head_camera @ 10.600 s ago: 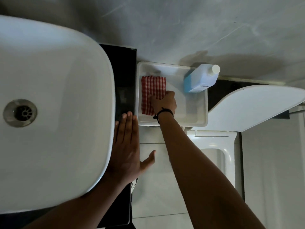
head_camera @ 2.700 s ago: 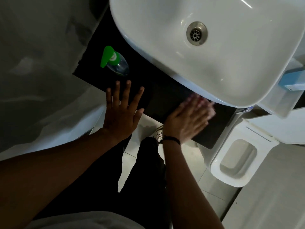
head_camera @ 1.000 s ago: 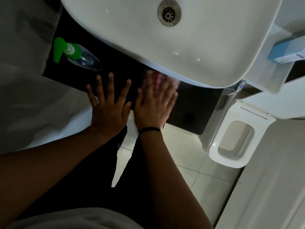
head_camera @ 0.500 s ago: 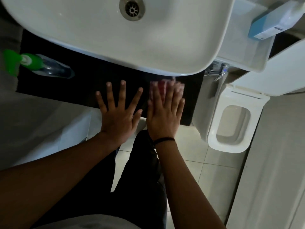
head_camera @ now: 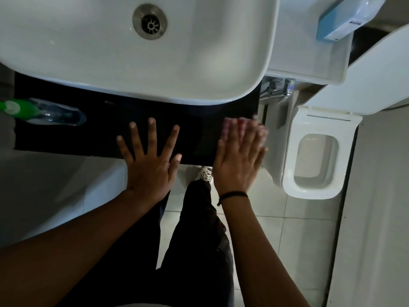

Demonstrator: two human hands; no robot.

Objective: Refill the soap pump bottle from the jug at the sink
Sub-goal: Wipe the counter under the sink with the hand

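Head view: left hand (head_camera: 148,167) fingers splayed on counter (head_camera: 88,134); right hand (head_camera: 239,160) flat, pressing cloth (head_camera: 230,127).

The right hand (head_camera: 240,156) is motion-blurred and hides most of the red-checked cloth (head_camera: 230,127); the picture's edges crop the pump bottle (head_camera: 44,110) and jug (head_camera: 345,21).

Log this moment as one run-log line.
phase: wiping counter | left hand: flat, spread on black counter | right hand: presses checked cloth, blurred | pump bottle: untouched | jug: in tray
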